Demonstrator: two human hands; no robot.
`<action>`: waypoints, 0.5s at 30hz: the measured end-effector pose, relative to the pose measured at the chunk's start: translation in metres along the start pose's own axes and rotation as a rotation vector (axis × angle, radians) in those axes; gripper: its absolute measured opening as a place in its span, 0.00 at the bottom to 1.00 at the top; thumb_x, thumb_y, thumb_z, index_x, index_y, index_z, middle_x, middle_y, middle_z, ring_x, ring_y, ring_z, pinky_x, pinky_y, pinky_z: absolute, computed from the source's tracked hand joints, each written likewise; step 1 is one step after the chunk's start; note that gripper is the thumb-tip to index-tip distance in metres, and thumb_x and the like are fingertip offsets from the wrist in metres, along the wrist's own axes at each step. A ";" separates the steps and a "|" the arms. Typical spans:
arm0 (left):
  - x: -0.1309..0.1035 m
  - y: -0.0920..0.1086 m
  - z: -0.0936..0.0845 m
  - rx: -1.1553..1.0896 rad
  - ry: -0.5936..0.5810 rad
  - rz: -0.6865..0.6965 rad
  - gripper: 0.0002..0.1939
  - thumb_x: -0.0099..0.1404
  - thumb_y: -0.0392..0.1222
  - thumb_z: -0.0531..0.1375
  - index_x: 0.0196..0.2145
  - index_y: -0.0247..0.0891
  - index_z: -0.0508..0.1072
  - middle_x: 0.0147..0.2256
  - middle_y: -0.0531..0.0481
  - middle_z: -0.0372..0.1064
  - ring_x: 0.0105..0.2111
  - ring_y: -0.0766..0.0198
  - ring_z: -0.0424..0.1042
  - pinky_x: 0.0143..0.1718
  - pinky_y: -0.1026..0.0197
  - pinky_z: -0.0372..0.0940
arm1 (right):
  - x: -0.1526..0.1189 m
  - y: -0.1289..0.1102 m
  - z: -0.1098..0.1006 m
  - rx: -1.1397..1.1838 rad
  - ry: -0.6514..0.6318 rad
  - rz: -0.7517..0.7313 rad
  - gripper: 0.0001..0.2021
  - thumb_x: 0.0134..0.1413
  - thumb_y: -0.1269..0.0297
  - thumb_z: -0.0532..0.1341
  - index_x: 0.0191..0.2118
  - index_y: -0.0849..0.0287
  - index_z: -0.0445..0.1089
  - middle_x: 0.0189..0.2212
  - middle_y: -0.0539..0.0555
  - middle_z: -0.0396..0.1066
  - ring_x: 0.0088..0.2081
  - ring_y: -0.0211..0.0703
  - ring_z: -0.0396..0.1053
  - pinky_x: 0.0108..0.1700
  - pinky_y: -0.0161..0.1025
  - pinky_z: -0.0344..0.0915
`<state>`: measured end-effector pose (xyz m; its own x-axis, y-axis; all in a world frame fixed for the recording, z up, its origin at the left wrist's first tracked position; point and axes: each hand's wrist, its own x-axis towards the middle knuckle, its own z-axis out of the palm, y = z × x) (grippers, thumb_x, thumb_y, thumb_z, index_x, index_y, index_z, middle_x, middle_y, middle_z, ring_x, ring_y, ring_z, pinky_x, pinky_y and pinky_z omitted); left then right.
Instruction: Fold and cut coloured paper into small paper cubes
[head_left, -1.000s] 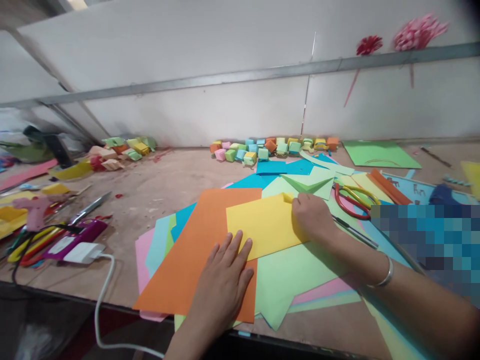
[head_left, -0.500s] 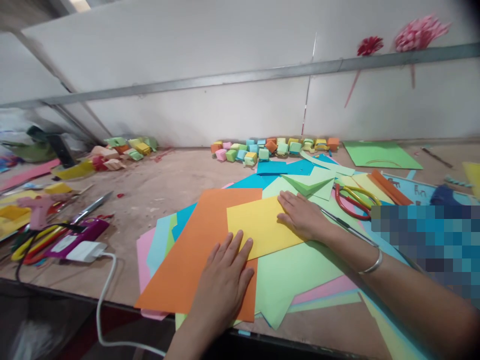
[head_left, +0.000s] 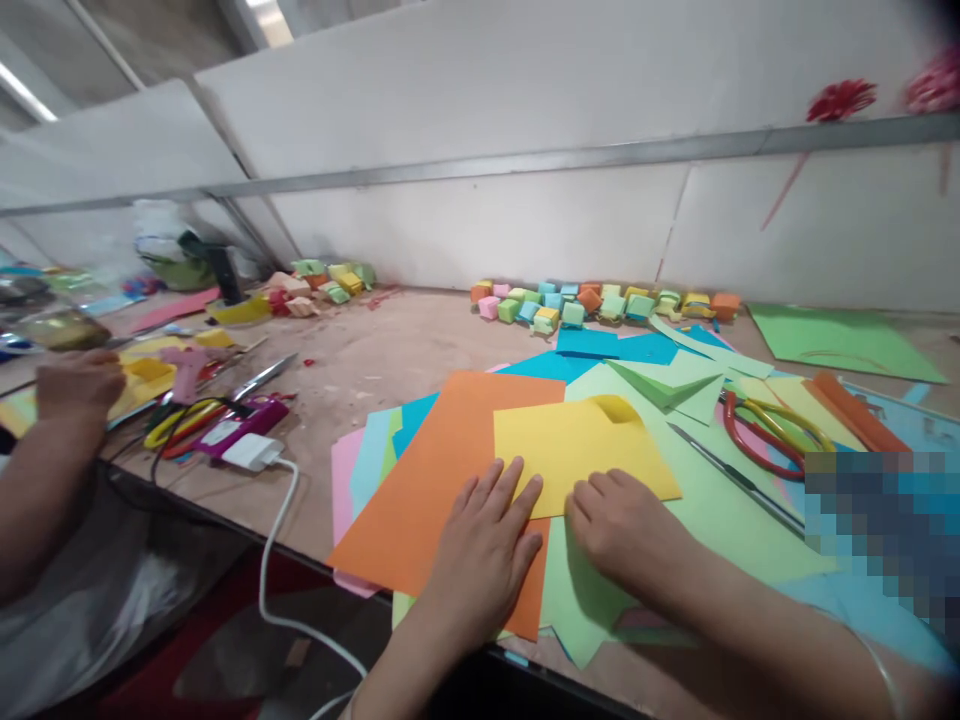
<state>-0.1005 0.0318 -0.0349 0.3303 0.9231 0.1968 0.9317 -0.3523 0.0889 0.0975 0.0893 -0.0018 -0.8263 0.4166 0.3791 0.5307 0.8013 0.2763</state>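
A sheet of yellow paper (head_left: pixel 577 450) lies over orange paper (head_left: pixel 465 440) and pale green paper (head_left: pixel 705 520); its far edge bulges up in a small curl. My left hand (head_left: pixel 487 550) is open, fingers spread flat on the orange paper, with fingertips on the near left part of the yellow paper. My right hand (head_left: pixel 619 520) is closed, its fingers curled at the near edge of the yellow paper. The thumb and exact grip there are hidden. A craft knife (head_left: pixel 735 477) and scissors with red and yellow handles (head_left: pixel 765 430) lie to the right.
Small paper cubes (head_left: pixel 574 313) line the wall. Further left are a pink glue gun (head_left: pixel 187 370), a purple power strip (head_left: pixel 244 425) and a white charger cable (head_left: pixel 264 560) hanging over the table edge. A co-worker's hand (head_left: pixel 79 385) shows at far left. Green paper (head_left: pixel 840 340) lies at back right.
My right hand has moved from the yellow paper's far edge to its near edge, and its fingers have curled. The paper's far edge has risen. The view has swung left, showing a co-worker's arm.
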 end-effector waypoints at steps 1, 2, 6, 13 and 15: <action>0.001 0.001 -0.001 -0.015 -0.016 -0.021 0.24 0.71 0.44 0.51 0.64 0.43 0.60 0.66 0.41 0.52 0.65 0.46 0.54 0.61 0.40 0.55 | -0.001 -0.007 0.002 -0.021 0.019 -0.006 0.12 0.47 0.83 0.55 0.22 0.59 0.66 0.18 0.53 0.64 0.21 0.43 0.59 0.24 0.40 0.48; 0.002 0.002 -0.002 -0.031 -0.023 -0.048 0.26 0.71 0.44 0.52 0.65 0.42 0.59 0.67 0.40 0.49 0.65 0.46 0.52 0.61 0.39 0.56 | -0.002 -0.012 0.004 -0.040 0.028 0.005 0.13 0.45 0.84 0.54 0.21 0.59 0.65 0.18 0.53 0.63 0.20 0.42 0.58 0.24 0.40 0.46; -0.004 -0.005 -0.019 -0.064 0.083 -0.128 0.26 0.71 0.47 0.52 0.63 0.37 0.59 0.68 0.33 0.44 0.67 0.42 0.47 0.59 0.39 0.59 | -0.004 -0.011 0.012 -0.042 0.030 0.079 0.14 0.43 0.86 0.52 0.21 0.59 0.63 0.18 0.53 0.62 0.21 0.40 0.56 0.24 0.39 0.41; -0.046 -0.031 -0.052 -0.115 -0.011 -0.033 0.12 0.70 0.44 0.52 0.40 0.42 0.74 0.54 0.43 0.69 0.55 0.50 0.68 0.51 0.48 0.69 | -0.007 0.030 0.004 0.081 0.043 0.301 0.07 0.45 0.77 0.52 0.25 0.57 0.59 0.23 0.50 0.61 0.21 0.36 0.56 0.23 0.34 0.47; -0.047 -0.031 -0.045 -0.077 -0.006 -0.033 0.15 0.69 0.44 0.53 0.50 0.43 0.73 0.58 0.41 0.66 0.56 0.49 0.67 0.52 0.47 0.68 | -0.012 0.035 0.001 0.241 0.033 0.283 0.08 0.47 0.76 0.52 0.24 0.56 0.58 0.23 0.49 0.61 0.23 0.36 0.58 0.25 0.33 0.52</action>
<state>-0.1519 -0.0071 -0.0025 0.3010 0.9351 0.1872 0.9277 -0.3326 0.1697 0.1256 0.1134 0.0025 -0.6448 0.6250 0.4400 0.6742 0.7363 -0.0580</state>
